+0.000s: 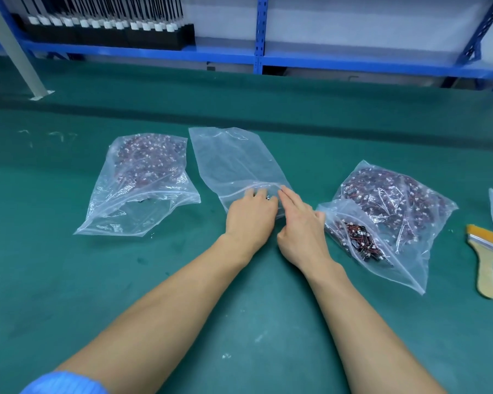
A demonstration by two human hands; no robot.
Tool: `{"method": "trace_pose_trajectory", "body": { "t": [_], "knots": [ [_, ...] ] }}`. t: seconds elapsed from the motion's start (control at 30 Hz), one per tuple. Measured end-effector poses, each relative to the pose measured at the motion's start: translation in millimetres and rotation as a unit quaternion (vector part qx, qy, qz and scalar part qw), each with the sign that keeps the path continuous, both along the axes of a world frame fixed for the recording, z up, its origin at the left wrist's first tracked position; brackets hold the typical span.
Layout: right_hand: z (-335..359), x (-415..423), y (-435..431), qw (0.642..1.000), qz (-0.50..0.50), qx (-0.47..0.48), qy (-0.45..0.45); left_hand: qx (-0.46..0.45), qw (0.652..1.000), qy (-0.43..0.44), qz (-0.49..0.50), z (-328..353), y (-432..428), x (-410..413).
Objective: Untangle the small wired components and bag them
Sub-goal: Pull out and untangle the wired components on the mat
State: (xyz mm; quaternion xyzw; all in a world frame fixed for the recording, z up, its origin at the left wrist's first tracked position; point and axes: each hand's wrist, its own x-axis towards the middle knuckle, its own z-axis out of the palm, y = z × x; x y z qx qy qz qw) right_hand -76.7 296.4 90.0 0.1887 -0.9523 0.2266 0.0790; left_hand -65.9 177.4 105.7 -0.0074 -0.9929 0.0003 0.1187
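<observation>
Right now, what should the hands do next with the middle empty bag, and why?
Probably part the mouth of the empty bag: the left hand and right hand both touch its zip edge, it lies flat with nothing inside, and a bunch of wired components waits in the small bag beside it.

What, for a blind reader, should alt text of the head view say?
The left hand and right hand rest on the mouth of an empty bag on a green table. The left bag and right bag hold wired parts; a brush lies far right.
</observation>
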Motion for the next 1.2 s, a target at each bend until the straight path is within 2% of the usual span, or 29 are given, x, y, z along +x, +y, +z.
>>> {"method": "trace_pose_trajectory", "body": {
  "t": [0.1, 0.27, 0.43, 0.67, 0.83, 0.97, 1.07, 1.13, 1.2],
  "knots": [
    [-2, 1, 1, 1.0, 0.0, 0.011, 0.011, 0.0, 0.999, -0.002, -0.042, 4, -6, 2],
    [0, 0, 2, 1.0, -0.012, -0.004, 0.009, 0.006, 0.984, -0.058, -0.171, 10, -23, 6],
    [2, -1, 4, 1.0, -0.013, -0.015, -0.002, 0.023, 0.974, -0.068, -0.217, 13, -30, 26],
    [1, -1, 5, 0.999, -0.024, -0.019, 0.013, 0.142, 0.963, -0.063, -0.219, 11, -51, 58],
    [2, -2, 5, 0.999, -0.028, -0.026, 0.031, 0.235, 0.944, -0.096, -0.213, 12, -73, 74],
    [4, -1, 8, 0.996, -0.03, -0.061, 0.054, 0.349, 0.907, -0.119, -0.202, 12, -87, 83],
    [4, 3, 8, 0.991, -0.023, -0.102, 0.083, 0.434, 0.881, -0.08, -0.17, 10, -94, 85],
    [4, 6, 6, 0.986, -0.006, -0.118, 0.115, 0.435, 0.888, -0.043, -0.145, 7, -98, 83],
    [5, 7, 3, 0.981, 0.017, -0.12, 0.15, 0.395, 0.909, -0.017, -0.131, 3, -98, 79]
  ]
}}
